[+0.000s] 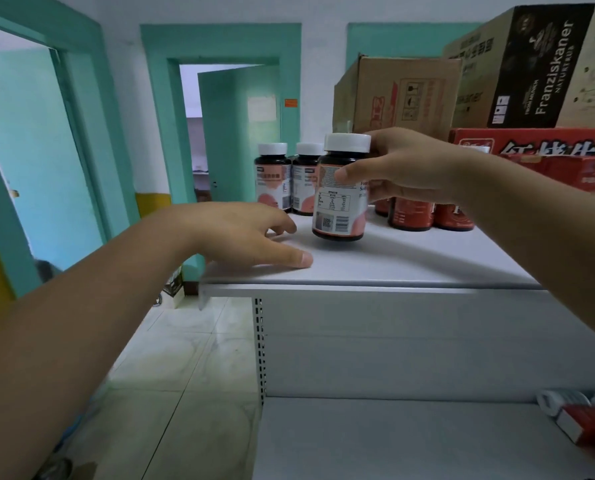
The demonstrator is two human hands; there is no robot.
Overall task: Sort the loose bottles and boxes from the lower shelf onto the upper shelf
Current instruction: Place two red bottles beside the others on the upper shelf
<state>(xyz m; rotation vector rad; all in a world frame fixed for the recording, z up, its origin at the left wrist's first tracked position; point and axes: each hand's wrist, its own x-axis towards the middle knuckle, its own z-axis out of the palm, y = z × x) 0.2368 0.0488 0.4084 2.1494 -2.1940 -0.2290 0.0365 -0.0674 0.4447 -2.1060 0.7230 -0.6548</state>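
Fingers (349,173) of the right hand (403,168) are gripping a bottle (339,199) with a white cap, thumb across the label and the other fingers curling round the far side. The bottle is tilting slightly over the upper shelf (410,265), towards its left end, well back from the front edge; whether its base is touching the surface cannot be told. The left hand (240,233) is lying open at the shelf's front left corner, fingers relaxed and spread, thumb resting on the surface, holding nothing. Two matching bottles (273,178) are standing upright side by side just behind, at the left edge. Red bottles (412,214) are standing further right, partly hidden by the right hand. Cartons (393,95) are sitting stacked along the back right. On the lower shelf (393,441), blurred red and white packs (580,420) are lying at the right edge.
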